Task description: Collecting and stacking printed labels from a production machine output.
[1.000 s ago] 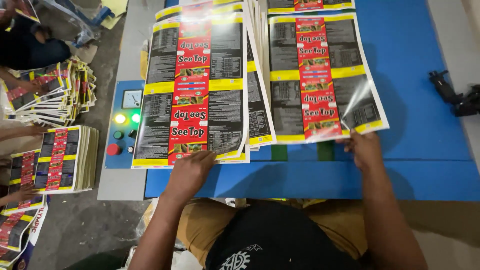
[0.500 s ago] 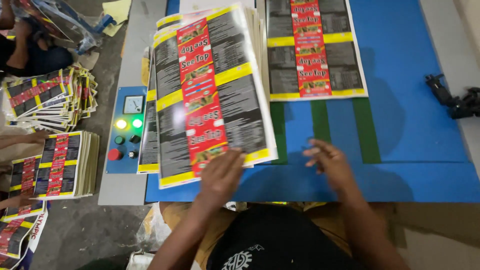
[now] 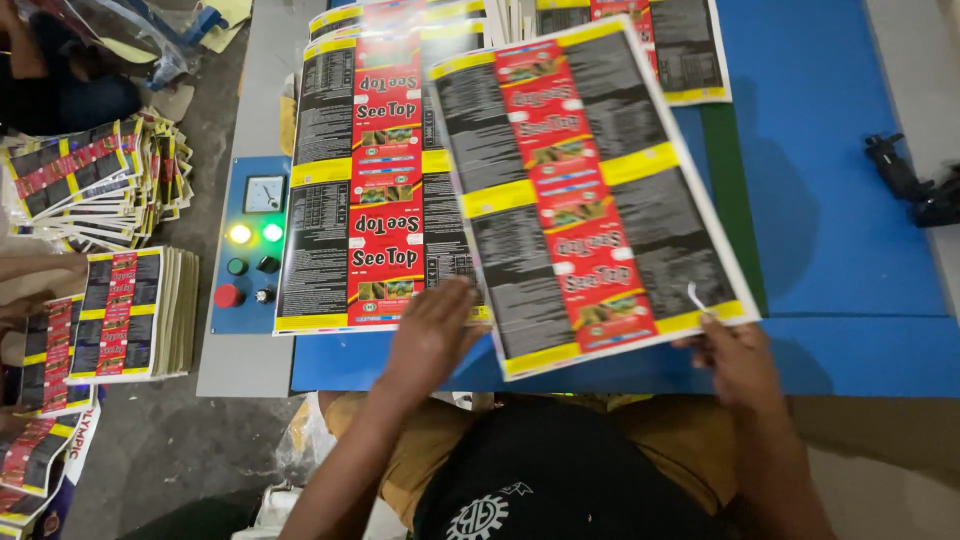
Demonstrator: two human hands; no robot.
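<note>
Glossy printed sheet of black, red and yellow label panels (image 3: pixel 585 190), rectangular, held above the blue tabletop (image 3: pixel 830 200). Long axis running from the near edge away from the body, tipped so the far end leans toward the left; red strip of panels down the middle following that same slant. Near right corner pinched in the right hand (image 3: pixel 735 355), fingers closed on the yellow-edged margin. Near left edge met by the left hand (image 3: pixel 430 335), flat and spread, palm down, gripping nothing, resting where the sheet overlaps the stack of matching printed sheets (image 3: pixel 365 190) beside it. That stack lying flat on the tabletop, long axis straight away from the body, not slanted. Further sheets of the same print (image 3: pixel 690 50) at the far side, partly covered by the lifted one. Grey control panel with a small dial, two lit green lamps and a red button (image 3: pixel 250 245) just left of the stack. Piles of the same printed sheets (image 3: pixel 125 315) on the floor at the left, some fanned, some squared. Black tool (image 3: pixel 910 185) near the right edge of the tabletop, well apart from both hands.
</note>
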